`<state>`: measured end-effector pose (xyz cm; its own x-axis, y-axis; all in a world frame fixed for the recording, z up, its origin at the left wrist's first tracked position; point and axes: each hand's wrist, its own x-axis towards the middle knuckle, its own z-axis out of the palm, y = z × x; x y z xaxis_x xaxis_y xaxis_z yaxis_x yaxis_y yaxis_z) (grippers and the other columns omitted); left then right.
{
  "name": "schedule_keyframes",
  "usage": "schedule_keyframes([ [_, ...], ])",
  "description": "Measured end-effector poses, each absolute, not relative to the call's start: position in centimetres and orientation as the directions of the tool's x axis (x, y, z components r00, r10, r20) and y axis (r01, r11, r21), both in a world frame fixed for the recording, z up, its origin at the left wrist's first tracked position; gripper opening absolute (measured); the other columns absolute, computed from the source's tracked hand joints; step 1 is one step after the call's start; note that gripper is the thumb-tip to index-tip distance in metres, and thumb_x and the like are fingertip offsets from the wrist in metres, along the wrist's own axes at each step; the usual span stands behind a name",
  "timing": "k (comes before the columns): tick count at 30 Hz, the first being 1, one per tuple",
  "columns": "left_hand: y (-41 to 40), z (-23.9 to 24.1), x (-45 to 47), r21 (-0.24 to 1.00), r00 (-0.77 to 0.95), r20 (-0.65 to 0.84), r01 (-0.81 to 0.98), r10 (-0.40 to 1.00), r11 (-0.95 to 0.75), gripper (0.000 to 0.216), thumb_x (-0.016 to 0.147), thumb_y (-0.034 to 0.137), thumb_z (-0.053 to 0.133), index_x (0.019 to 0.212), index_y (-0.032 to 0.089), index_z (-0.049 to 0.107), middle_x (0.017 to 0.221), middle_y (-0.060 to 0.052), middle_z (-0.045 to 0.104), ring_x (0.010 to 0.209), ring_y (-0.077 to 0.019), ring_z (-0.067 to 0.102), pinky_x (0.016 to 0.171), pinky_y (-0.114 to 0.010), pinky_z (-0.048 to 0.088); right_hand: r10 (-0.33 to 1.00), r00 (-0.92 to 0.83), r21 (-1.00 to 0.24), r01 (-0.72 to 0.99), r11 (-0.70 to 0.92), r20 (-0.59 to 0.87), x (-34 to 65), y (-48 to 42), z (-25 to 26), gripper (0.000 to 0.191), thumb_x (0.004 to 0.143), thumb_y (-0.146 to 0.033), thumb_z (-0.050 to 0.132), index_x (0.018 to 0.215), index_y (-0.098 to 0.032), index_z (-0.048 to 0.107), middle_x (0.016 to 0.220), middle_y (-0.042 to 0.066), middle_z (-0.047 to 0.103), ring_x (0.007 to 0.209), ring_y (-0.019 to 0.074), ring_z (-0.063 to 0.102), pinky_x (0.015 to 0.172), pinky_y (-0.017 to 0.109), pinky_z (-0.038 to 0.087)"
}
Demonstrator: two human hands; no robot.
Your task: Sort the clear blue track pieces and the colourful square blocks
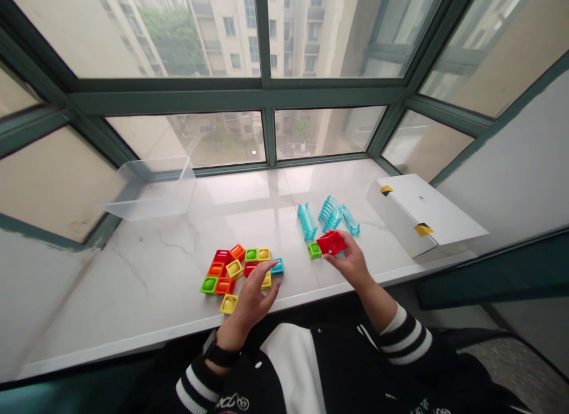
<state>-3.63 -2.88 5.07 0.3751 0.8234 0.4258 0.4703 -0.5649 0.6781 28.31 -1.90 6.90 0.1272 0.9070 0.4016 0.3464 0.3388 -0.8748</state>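
My right hand (351,261) grips a red plastic toy block (331,242) between thumb and fingers. Just left of that block, a green block (314,250) rests on the counter. My left hand (255,295) hovers over a cluster of small coloured blocks, thumb and fingers apart and nothing held. Within the cluster are an orange block (224,285), a yellow block (229,303), a green block (208,284) and a blue block (277,266). The hand partly covers another red block (250,267). Beyond my right hand lie clear turquoise track-like pieces (306,221), some curved.
A clear plastic bin (151,209) stands at the back left of the white marble-look counter (151,307). On the right is a white box (427,218) with yellow-and-black tape tabs. Green-framed windows (267,96) border the far side; the counter's front edge runs close to my body.
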Motion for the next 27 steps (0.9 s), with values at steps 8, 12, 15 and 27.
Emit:
schedule_keyframes([
  [8, -1.9, 4.1, -6.8, 0.681, 0.270, 0.419, 0.537, 0.867, -0.497, 0.036, 0.101, 0.033, 0.061, 0.136, 0.026, 0.060, 0.132, -0.010, 0.070, 0.125, -0.0282, 0.067, 0.110, -0.050, 0.056, 0.752, 0.536, -0.889, 0.437, 0.141, 0.383, 39.0, -1.2, 5.6, 0.076, 0.081, -0.058, 0.083, 0.141, -0.019, 0.059, 0.137, 0.017, 0.067, 0.112, 0.0288, 0.071, 0.105, 0.052, 0.057],
  [12, -1.9, 3.8, -7.9, 0.700, 0.223, 0.386, 0.561, 0.895, -0.442, 0.033, 0.101, 0.037, 0.062, 0.132, 0.026, 0.063, 0.128, -0.009, 0.072, 0.122, -0.0287, 0.068, 0.108, -0.050, 0.056, 0.763, 0.574, -0.871, 0.491, -0.032, 0.296, 41.0, -1.5, 3.6, 0.079, 0.077, -0.063, 0.082, 0.138, -0.018, 0.061, 0.122, 0.015, 0.073, 0.099, 0.0275, 0.072, 0.096, 0.050, 0.059],
  [15, -1.9, 3.6, -8.3, 0.698, 0.212, 0.374, 0.577, 0.903, -0.425, 0.032, 0.100, 0.039, 0.063, 0.130, 0.026, 0.065, 0.126, -0.009, 0.074, 0.120, -0.0287, 0.070, 0.106, -0.048, 0.057, 0.803, 0.538, -0.821, 0.560, -0.113, 0.256, 41.7, -1.5, 1.3, 0.076, 0.075, -0.065, 0.080, 0.132, -0.018, 0.064, 0.119, 0.015, 0.074, 0.099, 0.0287, 0.071, 0.094, 0.049, 0.058],
  [27, -1.8, 3.2, -8.6, 0.710, 0.243, 0.358, 0.556, 0.901, -0.432, 0.028, 0.101, 0.038, 0.062, 0.124, 0.024, 0.070, 0.124, -0.009, 0.075, 0.115, -0.0278, 0.071, 0.102, -0.047, 0.058, 0.893, 0.415, -0.582, 0.775, -0.247, 0.174, 44.0, -0.5, -5.1, 0.063, 0.078, -0.058, 0.074, 0.129, -0.022, 0.066, 0.123, 0.015, 0.074, 0.113, 0.0348, 0.066, 0.102, 0.050, 0.051],
])
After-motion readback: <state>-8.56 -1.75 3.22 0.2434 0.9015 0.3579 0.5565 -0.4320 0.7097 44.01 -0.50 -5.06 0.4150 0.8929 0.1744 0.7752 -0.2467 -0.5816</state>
